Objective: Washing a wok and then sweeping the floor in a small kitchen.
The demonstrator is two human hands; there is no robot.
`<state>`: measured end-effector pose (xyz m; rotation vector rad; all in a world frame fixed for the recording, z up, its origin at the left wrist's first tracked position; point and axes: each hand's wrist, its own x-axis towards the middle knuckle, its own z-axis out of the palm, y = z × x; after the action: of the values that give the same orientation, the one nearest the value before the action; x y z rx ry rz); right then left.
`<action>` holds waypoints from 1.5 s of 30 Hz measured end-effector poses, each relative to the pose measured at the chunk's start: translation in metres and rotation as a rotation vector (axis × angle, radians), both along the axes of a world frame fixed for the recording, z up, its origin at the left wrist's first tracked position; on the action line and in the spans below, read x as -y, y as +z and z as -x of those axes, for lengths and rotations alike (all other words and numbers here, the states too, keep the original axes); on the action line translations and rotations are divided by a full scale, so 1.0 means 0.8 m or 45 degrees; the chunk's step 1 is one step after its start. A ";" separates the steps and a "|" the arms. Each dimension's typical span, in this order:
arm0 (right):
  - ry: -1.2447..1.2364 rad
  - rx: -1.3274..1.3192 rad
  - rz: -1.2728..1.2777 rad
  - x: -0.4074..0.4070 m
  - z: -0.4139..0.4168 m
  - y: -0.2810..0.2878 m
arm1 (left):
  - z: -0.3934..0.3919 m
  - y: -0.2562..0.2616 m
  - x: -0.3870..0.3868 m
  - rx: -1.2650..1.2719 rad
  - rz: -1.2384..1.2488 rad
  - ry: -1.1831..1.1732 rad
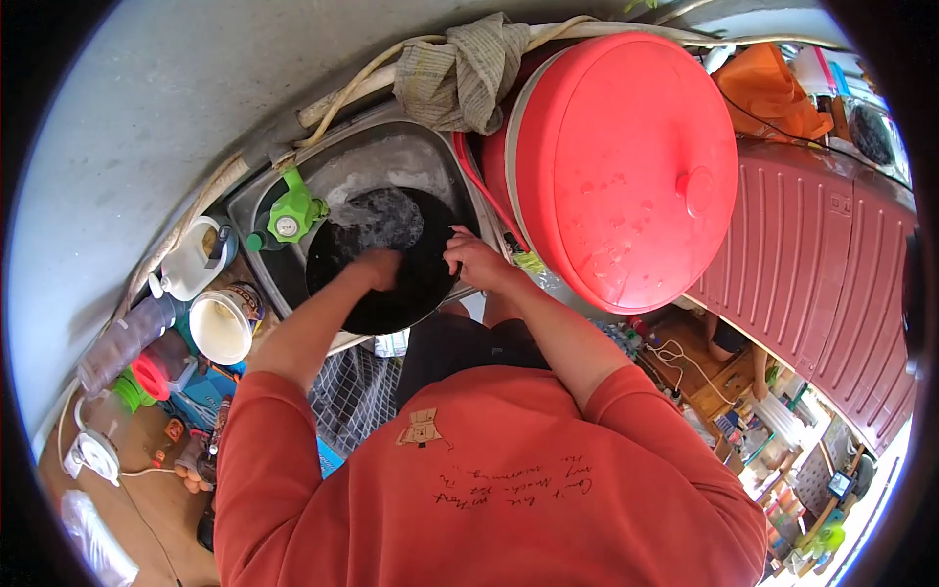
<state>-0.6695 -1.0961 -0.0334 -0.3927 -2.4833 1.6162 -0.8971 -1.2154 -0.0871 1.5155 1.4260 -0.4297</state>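
Observation:
A wide black pan [433,293] stands tilted in a stainless steel sink [352,154], with foamy water in its far part. My left hand [378,268] is inside the pan, blurred and low over its dark surface; whether it holds anything cannot be seen. With fingers bent over the rim, my right hand [475,258] grips the pan's right side. A green tap [291,213] reaches over the sink at the left of the pan. Behind the sink, a striped grey cloth [462,73] hangs knotted on a pipe.
A large red lidded drum [623,169] stands close right of the sink. At left are a white tub [220,326], a translucent jug [194,260] and plastic containers. A maroon ribbed panel [792,257] lies beyond the drum. Part of another person [726,339] shows at lower right.

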 end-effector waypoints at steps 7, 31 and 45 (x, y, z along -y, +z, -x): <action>0.031 -0.003 -0.049 0.006 0.010 0.008 | 0.021 -0.044 -0.032 -0.167 -0.955 0.392; 0.094 0.157 -0.177 -0.004 0.006 -0.003 | 0.070 0.119 0.038 -0.318 -0.700 1.227; 0.454 0.737 -0.618 -0.007 0.109 -0.082 | 0.016 0.175 0.119 -0.093 -0.346 2.088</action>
<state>-0.7564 -1.0905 -0.0987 -0.4059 -3.4274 1.0109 -0.9098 -1.3105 0.0526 0.1168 2.2813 0.7370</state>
